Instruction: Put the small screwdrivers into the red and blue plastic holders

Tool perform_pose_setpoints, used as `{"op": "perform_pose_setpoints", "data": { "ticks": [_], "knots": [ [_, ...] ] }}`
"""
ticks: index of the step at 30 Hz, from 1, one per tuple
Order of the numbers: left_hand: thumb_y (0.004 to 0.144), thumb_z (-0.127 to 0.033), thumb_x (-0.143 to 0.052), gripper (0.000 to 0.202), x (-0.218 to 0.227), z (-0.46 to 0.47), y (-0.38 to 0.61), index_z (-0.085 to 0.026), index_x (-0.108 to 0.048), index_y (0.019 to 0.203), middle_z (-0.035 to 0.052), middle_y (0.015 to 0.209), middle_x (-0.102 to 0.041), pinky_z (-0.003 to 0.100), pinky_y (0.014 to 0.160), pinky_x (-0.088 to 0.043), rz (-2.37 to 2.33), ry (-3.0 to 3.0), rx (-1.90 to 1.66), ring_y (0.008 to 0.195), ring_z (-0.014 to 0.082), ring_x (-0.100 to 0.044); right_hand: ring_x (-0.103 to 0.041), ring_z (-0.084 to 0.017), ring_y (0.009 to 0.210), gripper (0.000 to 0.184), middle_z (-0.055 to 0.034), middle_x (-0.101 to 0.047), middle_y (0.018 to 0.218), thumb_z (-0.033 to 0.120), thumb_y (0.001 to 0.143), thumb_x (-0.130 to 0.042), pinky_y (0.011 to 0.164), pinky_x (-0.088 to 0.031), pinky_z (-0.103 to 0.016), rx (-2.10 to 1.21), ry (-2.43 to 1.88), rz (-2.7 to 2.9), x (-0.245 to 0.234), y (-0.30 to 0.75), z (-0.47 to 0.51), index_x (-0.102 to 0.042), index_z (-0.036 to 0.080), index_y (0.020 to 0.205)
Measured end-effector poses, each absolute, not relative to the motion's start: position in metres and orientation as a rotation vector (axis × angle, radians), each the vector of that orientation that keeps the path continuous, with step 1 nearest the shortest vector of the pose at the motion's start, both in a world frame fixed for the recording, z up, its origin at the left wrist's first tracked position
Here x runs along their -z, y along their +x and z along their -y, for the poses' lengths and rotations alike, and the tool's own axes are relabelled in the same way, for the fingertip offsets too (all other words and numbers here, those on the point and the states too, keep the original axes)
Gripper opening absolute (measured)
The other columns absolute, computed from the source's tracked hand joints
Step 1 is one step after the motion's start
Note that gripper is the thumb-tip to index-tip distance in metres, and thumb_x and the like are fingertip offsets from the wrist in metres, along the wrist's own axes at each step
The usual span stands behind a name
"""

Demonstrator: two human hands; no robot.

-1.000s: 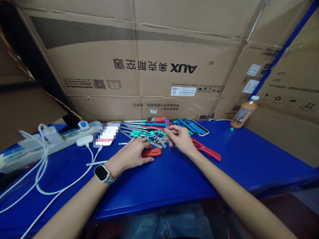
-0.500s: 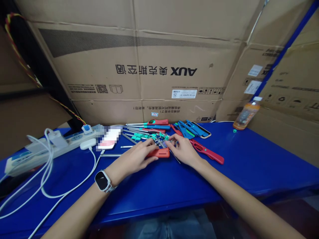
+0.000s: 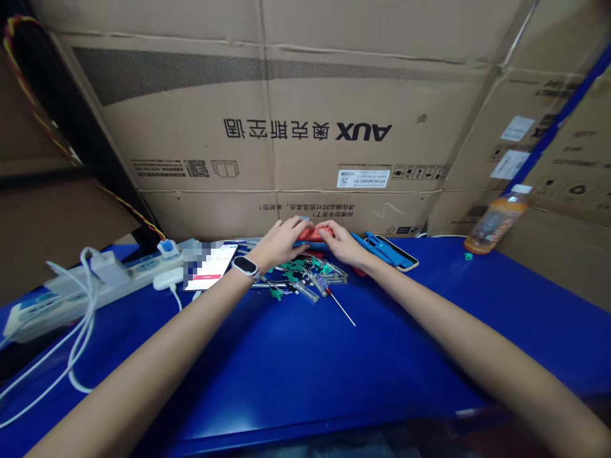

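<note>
At the back of the blue table, both hands are at an orange-red long-nosed lighter [image 3: 315, 235] by the cardboard. My left hand [image 3: 282, 242] is closed over its left part, the fingers bent and the tips partly hidden. My right hand [image 3: 342, 244] grips its right end with thumb and fingers. A blue lighter handle shows just below it. In front of the hands lies a pile of green plastic pieces [image 3: 292, 272], metal tubes, thin wires and clear fuel tanks [image 3: 306, 292]. A thin screwdriver [image 3: 342, 309] points toward the front right.
Blue casings [image 3: 387, 250] lie on a phone [image 3: 409, 261] at the right. Farther right stands a tilted-looking orange drink bottle [image 3: 497, 219]. On the left are a lit phone [image 3: 214, 266], a power strip [image 3: 138, 275] and white cables [image 3: 86, 331]. Cardboard [image 3: 305, 83] walls the back.
Both hands have moved from the parts pile to the back of the table. The orange-red lighter no longer lies in front, and the red casing at the right has left its place.
</note>
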State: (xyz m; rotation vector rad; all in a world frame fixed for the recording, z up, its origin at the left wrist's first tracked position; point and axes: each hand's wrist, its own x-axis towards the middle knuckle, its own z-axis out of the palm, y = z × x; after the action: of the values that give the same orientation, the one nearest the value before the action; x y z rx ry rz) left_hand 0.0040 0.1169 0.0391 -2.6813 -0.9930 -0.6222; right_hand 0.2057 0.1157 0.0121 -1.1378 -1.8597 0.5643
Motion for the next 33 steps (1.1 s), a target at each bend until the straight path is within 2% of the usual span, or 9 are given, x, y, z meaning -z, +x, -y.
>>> {"op": "perform_pose_setpoints", "data": {
  "ticks": [2,4,7,9,15,21,26,30,33],
  "knots": [
    [0.093,-0.019,-0.051,0.034,-0.035,-0.134,0.004,-0.02,-0.047,0.127,0.0109,0.123,-0.056,0.038,0.089,-0.043,1.049,-2.63,0.626,0.11,0.0261,-0.056,-0.061,-0.017,0.084,0.022,-0.0031,-0.067,0.092,0.028,0.094,-0.042,0.082,-0.049,-0.031,-0.555,-1.192,1.845,-0.008,0.204,-0.14,-0.057,0.017,0.105],
    [0.093,-0.016,-0.048,0.027,-0.031,-0.148,0.002,-0.02,-0.053,0.12,0.0102,0.117,-0.057,0.037,0.086,-0.045,1.103,-2.617,0.619,0.104,0.0255,-0.057,-0.06,-0.017,0.085,0.022,-0.0027,-0.066,0.091,0.029,0.093,-0.042,0.083,-0.048,-0.031,-0.525,-1.239,1.842,-0.003,0.204,-0.157,-0.057,0.017,0.103],
    [0.093,-0.017,-0.049,0.017,-0.021,-0.161,-0.002,-0.019,-0.059,0.107,0.0092,0.105,-0.06,0.036,0.081,-0.047,1.149,-2.649,0.611,0.096,0.0248,-0.058,-0.059,-0.018,0.086,0.018,-0.003,-0.064,0.09,0.028,0.09,-0.046,0.085,-0.046,-0.033,-0.466,-1.326,1.874,0.003,0.207,-0.167,-0.059,0.018,0.098],
    [0.093,-0.017,-0.049,0.015,-0.015,-0.166,-0.004,-0.019,-0.061,0.102,0.0087,0.101,-0.06,0.035,0.081,-0.047,1.139,-2.674,0.599,0.097,0.0248,-0.058,-0.058,-0.021,0.087,0.016,-0.0034,-0.063,0.089,0.025,0.087,-0.05,0.087,-0.045,-0.037,-0.413,-1.377,1.921,0.006,0.21,-0.166,-0.06,0.019,0.097],
    [0.091,-0.012,-0.047,0.019,-0.005,-0.167,-0.011,-0.019,-0.064,0.098,0.0083,0.102,-0.061,0.035,0.084,-0.047,1.151,-2.704,0.627,0.097,0.023,-0.059,-0.051,-0.03,0.11,0.024,-0.0109,-0.054,0.11,0.025,0.084,-0.057,0.096,-0.038,-0.047,-0.2,-1.45,1.998,0.005,0.211,-0.15,-0.063,0.021,0.107],
    [0.091,-0.02,-0.051,0.015,-0.009,-0.141,-0.015,-0.019,-0.062,0.101,0.0086,0.111,-0.059,0.039,0.091,-0.046,1.106,-2.722,0.742,0.102,0.0235,-0.057,-0.055,-0.024,0.104,0.025,-0.0095,-0.054,0.109,0.023,0.088,-0.051,0.092,-0.043,-0.04,-0.133,-1.514,1.951,0.006,0.223,-0.116,-0.06,0.021,0.111],
    [0.094,-0.023,-0.049,0.015,-0.019,-0.12,0.013,-0.019,-0.062,0.099,0.008,0.105,-0.061,0.038,0.089,-0.046,0.902,-2.789,0.762,0.102,0.0236,-0.056,-0.054,-0.025,0.105,0.035,-0.0074,-0.061,0.109,0.007,0.076,-0.049,0.091,-0.041,-0.039,-0.039,-1.658,1.94,0.008,0.258,-0.072,-0.062,0.021,0.105],
    [0.096,-0.022,-0.045,0.019,-0.024,-0.119,0.061,-0.019,-0.062,0.104,0.0082,0.105,-0.062,0.038,0.086,-0.045,0.892,-2.792,0.475,0.101,0.0244,-0.056,-0.052,-0.029,0.109,0.024,-0.0095,-0.064,0.112,0.022,0.083,-0.053,0.09,-0.039,-0.041,0.066,-1.819,1.908,0.003,0.276,-0.051,-0.062,0.02,0.105],
    [0.091,-0.013,-0.048,0.019,-0.023,-0.123,0.091,-0.017,-0.063,0.102,0.0099,0.106,-0.063,0.039,0.088,-0.044,0.874,-2.806,0.363,0.102,0.026,-0.056,-0.051,-0.031,0.11,0.03,-0.0123,-0.064,0.114,0.04,0.087,-0.054,0.092,-0.037,-0.042,0.125,-1.898,1.974,-0.001,0.277,-0.046,-0.062,0.019,0.107]
  ]
}}
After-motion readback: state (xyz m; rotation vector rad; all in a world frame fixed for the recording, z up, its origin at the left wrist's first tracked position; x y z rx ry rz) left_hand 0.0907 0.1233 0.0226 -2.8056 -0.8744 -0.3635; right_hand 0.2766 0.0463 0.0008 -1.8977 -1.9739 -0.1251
